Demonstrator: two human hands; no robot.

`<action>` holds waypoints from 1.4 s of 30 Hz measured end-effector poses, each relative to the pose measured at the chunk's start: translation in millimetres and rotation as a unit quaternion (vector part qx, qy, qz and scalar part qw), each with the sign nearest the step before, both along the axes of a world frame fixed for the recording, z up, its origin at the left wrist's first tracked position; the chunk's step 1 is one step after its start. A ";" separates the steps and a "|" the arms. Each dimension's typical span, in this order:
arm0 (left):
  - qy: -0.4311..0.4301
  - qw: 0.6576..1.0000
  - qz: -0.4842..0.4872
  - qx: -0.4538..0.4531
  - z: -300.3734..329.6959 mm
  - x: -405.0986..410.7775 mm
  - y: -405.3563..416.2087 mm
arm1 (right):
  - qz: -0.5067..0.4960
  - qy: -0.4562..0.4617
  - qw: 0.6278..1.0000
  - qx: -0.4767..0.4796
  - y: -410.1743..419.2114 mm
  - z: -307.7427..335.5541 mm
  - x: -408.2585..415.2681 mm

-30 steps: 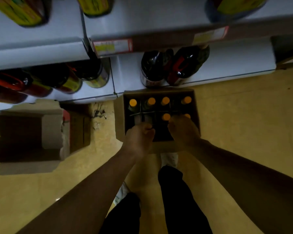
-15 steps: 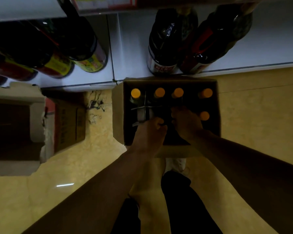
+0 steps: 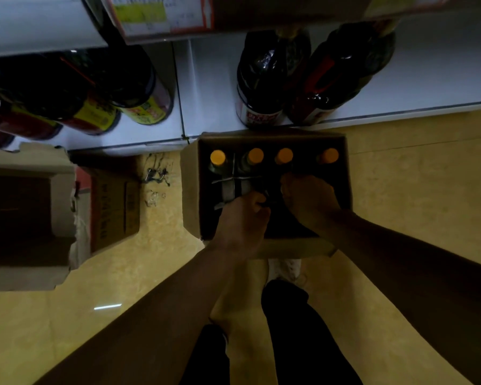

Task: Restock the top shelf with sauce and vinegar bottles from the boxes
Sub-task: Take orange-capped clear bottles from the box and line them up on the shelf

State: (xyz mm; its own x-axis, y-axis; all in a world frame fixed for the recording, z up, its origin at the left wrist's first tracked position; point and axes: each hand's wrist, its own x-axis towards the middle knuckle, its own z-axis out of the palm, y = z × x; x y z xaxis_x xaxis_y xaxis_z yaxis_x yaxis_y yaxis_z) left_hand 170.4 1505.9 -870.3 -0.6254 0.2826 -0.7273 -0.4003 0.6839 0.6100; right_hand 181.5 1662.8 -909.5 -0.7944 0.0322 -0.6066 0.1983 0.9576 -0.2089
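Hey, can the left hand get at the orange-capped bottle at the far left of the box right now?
Probably yes. The left hand is already inside the open box, and the far-left orange-capped bottle stands uncovered. Only a low cardboard divider lies between them.

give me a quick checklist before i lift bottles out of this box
1. Left hand wrapped on a bottle: cannot tell, fingers curled but what they hold is hidden.
2. Right hand wrapped on a bottle: cannot tell, same.
3. Box open on top: ok.
4. Stock left: ok, four orange caps show in the far row.
5. Cardboard divider clear of the lift: not ok, it sits bent beside the left hand.
6. Top shelf space: cannot tell, out of view.
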 end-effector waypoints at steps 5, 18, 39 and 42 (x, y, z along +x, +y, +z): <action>0.025 0.999 -0.015 0.018 29.4 0.1 3.2 | -0.007 0.023 1.000 -0.005 2.1 62.8 -4.8; 0.173 0.971 -0.098 0.135 167.1 -32.8 13.0 | 0.086 0.136 0.986 0.038 -7.2 278.4 -25.9; 0.329 0.893 -0.132 0.278 529.9 -60.0 -28.0 | -0.001 0.307 0.949 -0.071 -47.0 668.0 -32.6; 0.337 0.887 -0.132 0.287 576.8 -58.0 -33.7 | -0.011 0.333 0.937 -0.102 -51.0 715.2 -26.6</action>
State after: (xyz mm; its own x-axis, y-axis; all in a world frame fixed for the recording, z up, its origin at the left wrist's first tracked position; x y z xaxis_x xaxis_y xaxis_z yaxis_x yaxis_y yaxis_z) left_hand 112.4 1472.2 -293.5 -0.7202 0.6869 0.0977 0.3158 0.1992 0.9277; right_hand 154.9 1611.8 -194.3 -0.9996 -0.0101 0.0281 -0.0222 0.8813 -0.4720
